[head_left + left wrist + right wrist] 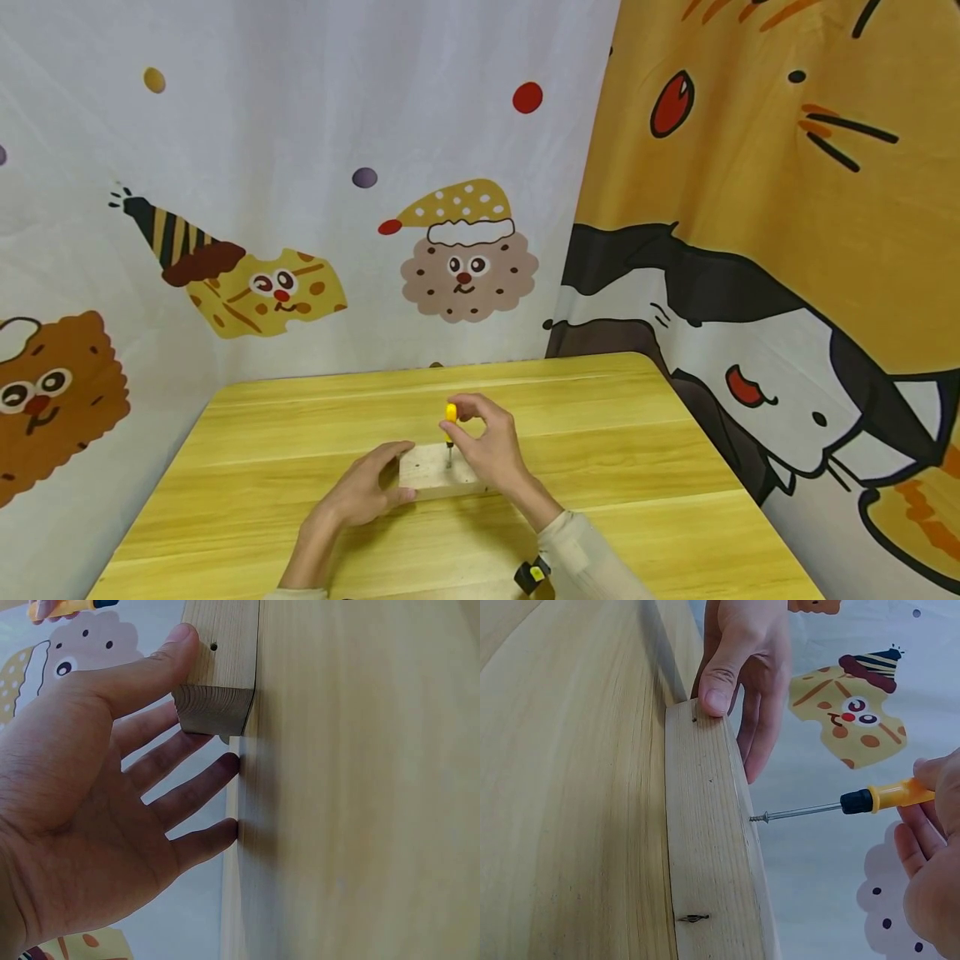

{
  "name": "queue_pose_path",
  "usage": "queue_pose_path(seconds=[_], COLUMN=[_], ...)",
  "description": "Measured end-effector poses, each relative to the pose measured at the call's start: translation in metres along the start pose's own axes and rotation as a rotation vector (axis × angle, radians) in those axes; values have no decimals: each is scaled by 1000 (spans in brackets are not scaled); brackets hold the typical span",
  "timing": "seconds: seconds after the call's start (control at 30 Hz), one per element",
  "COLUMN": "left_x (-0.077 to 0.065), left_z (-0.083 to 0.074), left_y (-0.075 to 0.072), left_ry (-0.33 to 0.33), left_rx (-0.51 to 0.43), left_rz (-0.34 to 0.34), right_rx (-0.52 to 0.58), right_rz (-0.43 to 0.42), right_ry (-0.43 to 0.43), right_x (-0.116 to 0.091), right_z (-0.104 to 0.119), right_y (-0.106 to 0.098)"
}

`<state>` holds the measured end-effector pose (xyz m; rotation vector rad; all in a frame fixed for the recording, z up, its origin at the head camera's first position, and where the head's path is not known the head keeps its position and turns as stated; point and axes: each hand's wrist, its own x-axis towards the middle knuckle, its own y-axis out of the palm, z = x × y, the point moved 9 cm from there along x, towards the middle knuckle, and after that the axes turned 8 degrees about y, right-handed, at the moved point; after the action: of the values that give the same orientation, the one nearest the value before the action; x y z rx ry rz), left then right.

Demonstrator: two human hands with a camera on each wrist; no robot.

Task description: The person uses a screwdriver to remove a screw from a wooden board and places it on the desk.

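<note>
A pale wooden block (423, 473) lies on the table. My left hand (360, 490) holds its left end, thumb on the near side and fingers at the far side; the lower fingertips touch the table in the left wrist view. My right hand (495, 446) pinches the yellow handle of a screwdriver (451, 414) between thumb and fingers. The screwdriver stands upright over the block's top. In the right wrist view its shaft ends at a screw (760, 817), whose threads show partly above the wood. Small dark holes or knots mark the block's near side.
The yellow wood-grain table (600, 433) reaches back to a printed cloth (300, 150) with cartoon figures. An orange cloth side (750, 167) hangs at the right. A small black object with a yellow mark (531, 575) is beside the right sleeve.
</note>
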<state>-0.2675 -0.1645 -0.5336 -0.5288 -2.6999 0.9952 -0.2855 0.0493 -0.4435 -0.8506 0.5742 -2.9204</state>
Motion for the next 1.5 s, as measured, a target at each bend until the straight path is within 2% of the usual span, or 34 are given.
queue_pose_path(seconds=[0.37, 0.63, 0.93, 1.3, 1.5], left_x=[-1, -1, -1, -1, -1], left_z=[0, -1, -1, -1, -1], left_y=[0, 0, 0, 1, 1], left_ry=[1, 2, 1, 11, 5], left_rx=[-7, -1, -3, -15, -13], left_rz=[4, 3, 1, 3, 4], right_rx=[45, 12, -22, -7, 9], right_rz=[62, 22, -14, -9, 22], right_ry=[-36, -76, -82, -11, -44], right_x=[0, 1, 2, 0, 0], right_z=[0, 0, 3, -1, 1], right_y=[5, 2, 0, 0, 2])
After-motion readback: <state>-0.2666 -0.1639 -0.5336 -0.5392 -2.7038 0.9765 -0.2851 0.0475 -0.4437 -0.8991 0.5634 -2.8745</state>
